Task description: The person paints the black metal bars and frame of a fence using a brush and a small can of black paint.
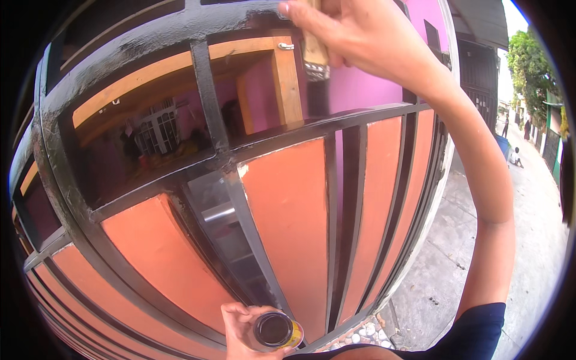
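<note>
My right hand (366, 39) is raised at the top of the view, closed round the wooden handle of a paintbrush (315, 54). The brush points downward, with a metal band and dark bristles, in front of the opening in the upper part of a gate. I cannot tell whether the bristles touch the bar behind them. At the lower middle, my left hand (235, 329) grips a small can (298, 333) with a yellow label and dark paint inside. The gate's black metal frame (210, 96) carries orange panels (288, 222); its curved top bar looks glossy in places.
Behind the gate are a pink wall (366, 87) and a wooden frame (287, 78). A concrete street (432, 270) runs along the right, with people (516, 157) far off beside a blue container (503, 144). Pebbles (369, 332) lie at the gate's foot.
</note>
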